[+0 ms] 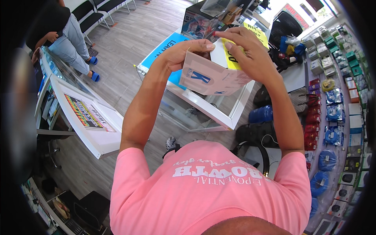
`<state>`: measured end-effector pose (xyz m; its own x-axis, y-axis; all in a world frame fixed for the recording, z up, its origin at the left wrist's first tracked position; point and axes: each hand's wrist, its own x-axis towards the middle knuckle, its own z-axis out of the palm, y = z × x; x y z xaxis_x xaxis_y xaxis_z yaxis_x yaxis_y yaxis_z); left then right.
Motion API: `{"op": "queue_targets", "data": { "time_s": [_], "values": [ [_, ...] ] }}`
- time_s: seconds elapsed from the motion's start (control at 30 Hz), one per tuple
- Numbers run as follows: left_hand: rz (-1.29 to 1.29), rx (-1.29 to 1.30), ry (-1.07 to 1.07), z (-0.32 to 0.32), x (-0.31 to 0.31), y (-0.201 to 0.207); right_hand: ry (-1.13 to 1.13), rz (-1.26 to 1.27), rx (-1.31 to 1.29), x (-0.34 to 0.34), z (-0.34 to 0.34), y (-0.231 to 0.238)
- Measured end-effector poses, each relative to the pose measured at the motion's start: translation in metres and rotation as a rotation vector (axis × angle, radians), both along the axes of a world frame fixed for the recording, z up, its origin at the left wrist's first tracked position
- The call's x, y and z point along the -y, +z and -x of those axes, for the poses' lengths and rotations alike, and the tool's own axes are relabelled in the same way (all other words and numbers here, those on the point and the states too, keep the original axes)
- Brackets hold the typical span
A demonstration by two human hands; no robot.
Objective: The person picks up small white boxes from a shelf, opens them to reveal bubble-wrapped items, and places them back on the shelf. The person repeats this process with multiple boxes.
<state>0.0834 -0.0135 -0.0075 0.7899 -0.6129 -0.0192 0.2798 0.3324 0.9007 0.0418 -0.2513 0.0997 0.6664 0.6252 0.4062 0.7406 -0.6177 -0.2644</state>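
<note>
A white cardboard box (pixel 207 76) with blue and pale grey print is held up in front of my chest, over the glass display counter. Its top looks open, with a white flap raised and a dark gap beneath. My left hand (pixel 187 51) grips the box's upper left edge, its thumb stretched along the top. My right hand (pixel 250 51) is curled over the right end of the box, thumb and fingers bent toward the flap; its palm side is hidden. What lies inside the box cannot be made out.
Under the box stands a white-framed glass counter (pixel 231 117) with blue and yellow signs. Another white counter (pixel 88 117) is to the left, where a person in jeans (pixel 72 43) stands. Packaged goods line the shelf wall (pixel 333 129) at right. Black bags (pixel 256 135) lie near it.
</note>
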Motion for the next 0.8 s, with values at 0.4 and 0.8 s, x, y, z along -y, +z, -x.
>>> {"op": "queue_targets", "data": {
  "time_s": [0.4, 0.8],
  "values": [
    [-0.023, 0.042, -0.021, 0.004, 0.002, 0.003, 0.340, -0.103, 0.013, 0.044, 0.020, -0.020],
    [-0.028, 0.027, 0.005, 0.005, -0.002, 0.000, 0.284, 0.026, -0.070, 0.027, 0.022, -0.002]
  ]
}}
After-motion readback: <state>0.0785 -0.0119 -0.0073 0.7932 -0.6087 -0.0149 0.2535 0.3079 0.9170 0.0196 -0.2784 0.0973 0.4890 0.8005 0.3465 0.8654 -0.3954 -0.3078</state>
